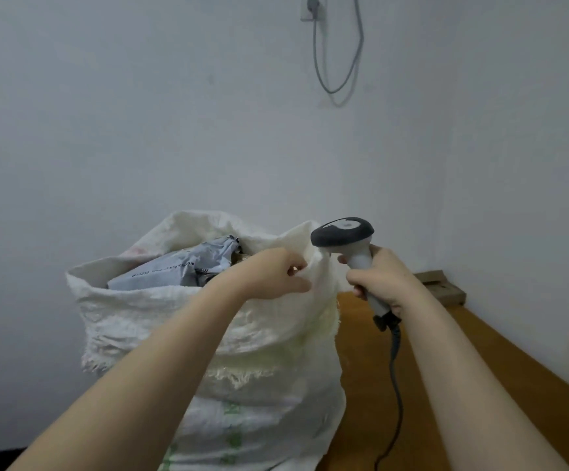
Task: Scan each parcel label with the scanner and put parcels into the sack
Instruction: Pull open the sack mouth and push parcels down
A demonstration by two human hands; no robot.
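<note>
Sack point(140, 314), soft woven cloth, stands at desk's point(544, 385) left edge w/ grey parcel point(167, 270) inside. Left hand point(272, 273) pinches its floppy rim, prob. the best hold; right hand point(385, 280) is curled round scanner point(344, 232) handle.

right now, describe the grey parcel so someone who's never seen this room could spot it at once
Find the big white woven sack left of the wooden table. Look into its open mouth, left of the left hand gripping its rim: the grey parcel lies there. It is a crumpled grey plastic mailer with dark printed lettering, unlike the white fabric around it.
</note>
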